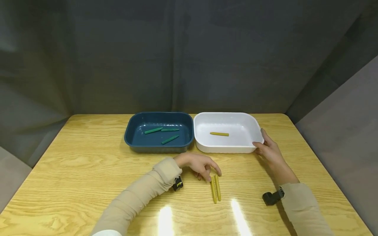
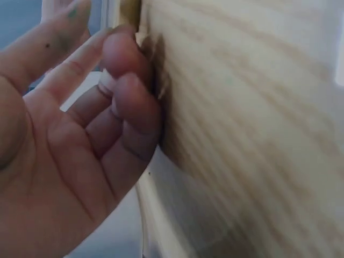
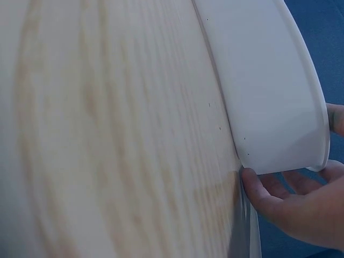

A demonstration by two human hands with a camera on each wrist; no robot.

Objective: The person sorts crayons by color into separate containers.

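Two yellow sticks [image 1: 216,189] lie side by side on the wooden table [image 1: 88,164], near its front. My left hand [image 1: 211,173] hovers palm down over their far ends, its fingertips [image 2: 129,91] loosely bent and touching the wood there. My right hand [image 1: 260,139] holds the near right corner of the white tray [image 1: 224,149], thumb on the near wall and fingers along the right side. The right wrist view shows that thumb [image 3: 258,185] under the tray's [image 3: 269,80] corner. One yellow stick [image 1: 219,133] lies inside the white tray.
A dark blue tray [image 1: 156,149] stands against the white tray's left side and holds three green sticks [image 1: 170,140]. Grey curtains enclose the table at the back and sides. Bright light glares on the wood at the front edge.
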